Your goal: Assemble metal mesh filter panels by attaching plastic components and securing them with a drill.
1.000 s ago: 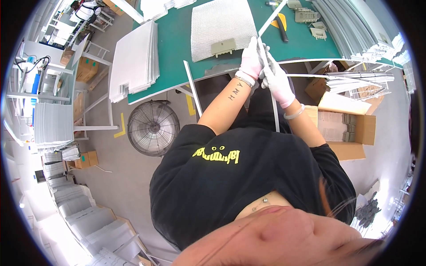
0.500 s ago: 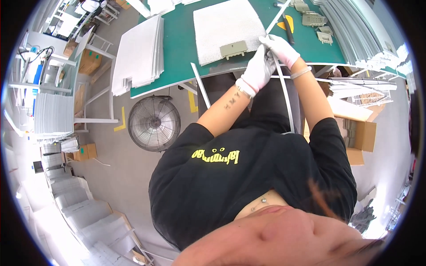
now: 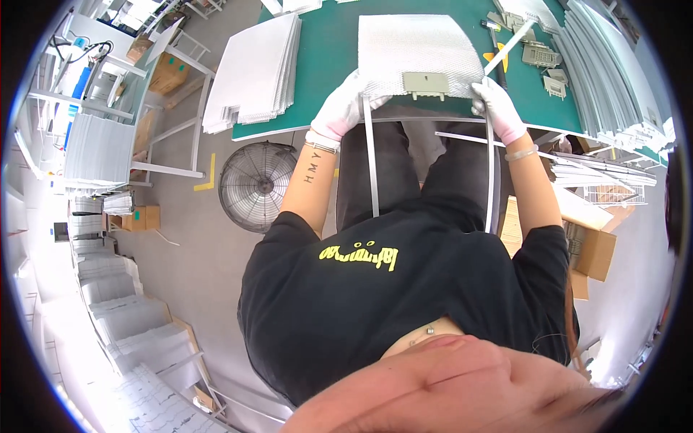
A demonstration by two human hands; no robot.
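A white mesh panel [image 3: 419,47] lies before me on the table, a beige plastic clip piece [image 3: 425,84] on its near edge. At the panel's lower left corner, my gloved left hand [image 3: 343,110] is closed around the upper end of a thin white strip [image 3: 371,162]; its fingers are partly hidden behind strip and panel. My gloved right hand [image 3: 499,112] pinches another white strip [image 3: 490,177] beside the panel's right edge. Both strips hang down toward my lap. A slanting white strip [image 3: 511,47] reaches away beyond the right hand; whether it joins the held one, I cannot tell.
Stacked white panels [image 3: 256,68] lie left on the green table [image 3: 325,54]. A black-and-orange tool [image 3: 498,58] and several beige plastic parts [image 3: 540,55] lie right, beside upright panels [image 3: 599,79]. A round fan [image 3: 260,186] stands on the floor; an open carton [image 3: 595,252] is lower right.
My hands have moved apart, the left to the panel's left corner, now holding the left strip. The right hand stays on its strip. Panel and table appear shifted right in view.
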